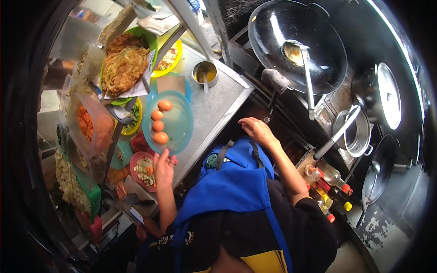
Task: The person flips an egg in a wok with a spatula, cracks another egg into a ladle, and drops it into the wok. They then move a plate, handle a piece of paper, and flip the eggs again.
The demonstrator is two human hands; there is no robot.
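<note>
My left hand [165, 169] is open, palm partly up, with its fingertips right at the near rim of a translucent blue-green plate [181, 123]. Several brown eggs [158, 126] lie in a row on that plate. Just below it, beside my left hand, is a pink plate [136, 160] of chopped vegetables. My right hand [257, 130] is over my blue apron [232, 191], near the stove's front edge. Its fingers are stretched out and nothing shows in them. A metal cup [205, 73] with a spoon in yellowish liquid stands on the metal counter [227, 86].
A large wok [318, 36] holds a spatula [308, 82] and a small browned piece of food. Pots [390, 95] and sauce bottles [334, 177] stand at the right. Fried omelettes [123, 68] and tubs of cut vegetables [88, 125] crowd the left. Another hand [151, 226] is near a phone-like object.
</note>
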